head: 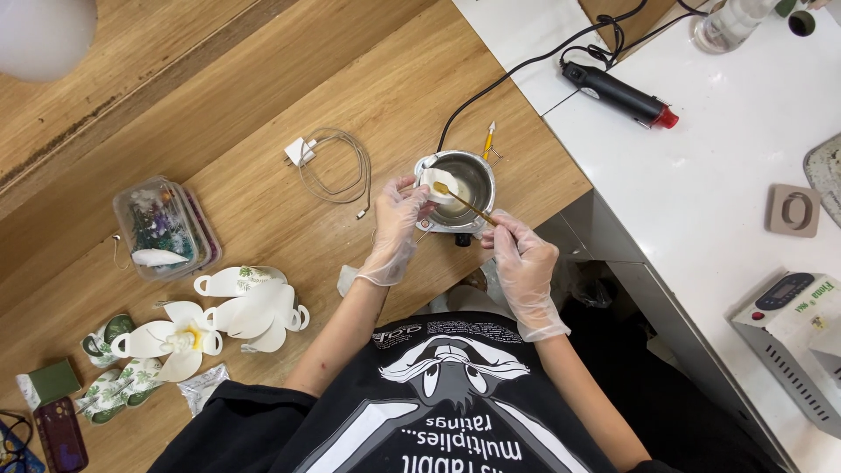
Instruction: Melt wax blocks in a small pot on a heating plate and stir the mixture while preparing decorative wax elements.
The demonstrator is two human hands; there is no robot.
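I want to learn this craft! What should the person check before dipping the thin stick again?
1. Left hand in a clear glove grips the white flat piece over the pot: ok.
2. Right hand holds the thin golden stick: ok.
3. Small round metal pot sits fully on the wooden table: ok.
4. Black power cord clear of both hands: ok.
5. Pot's contents melted: cannot tell.

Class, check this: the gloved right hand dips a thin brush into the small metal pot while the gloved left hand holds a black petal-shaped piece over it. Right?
Not quite. In the head view the petal-shaped piece is white, not black. The rest stands: left hand, right hand, thin brush, small metal pot.
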